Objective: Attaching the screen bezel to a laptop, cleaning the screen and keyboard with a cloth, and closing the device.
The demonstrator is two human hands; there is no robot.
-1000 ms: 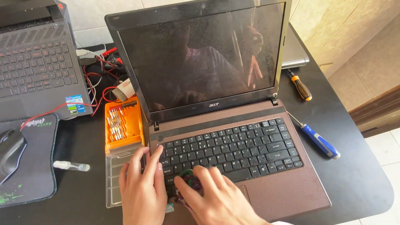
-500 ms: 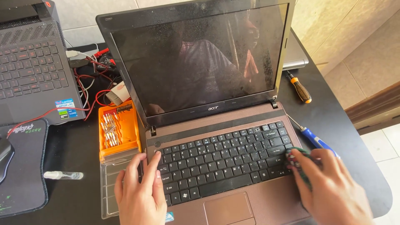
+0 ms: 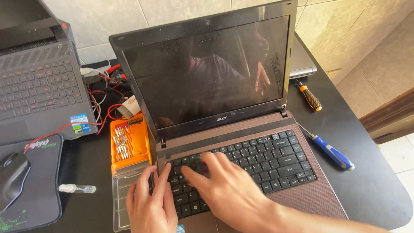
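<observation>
Hands on brown laptop keyboard (image 3: 241, 166) near-left corner: left hand (image 3: 148, 203) flat and empty at its left edge, right hand (image 3: 224, 190) just right of it, fingers pinching something small and blurred

Brown laptop (image 3: 276, 172), lid open and upright, dark screen off, standing on the black table. Small dark-green tool (image 3: 197, 165), blurred, lies against the black keyboard's upper-left keys.

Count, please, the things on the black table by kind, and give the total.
Laptops: 3 (brown laptop, black laptop, silver laptop)
Screwdrivers: 2 (orange-handled, blue-handled)
Bit cases: 1 (orange bit case)
Mice: 1 (mouse)
Total: 7
</observation>
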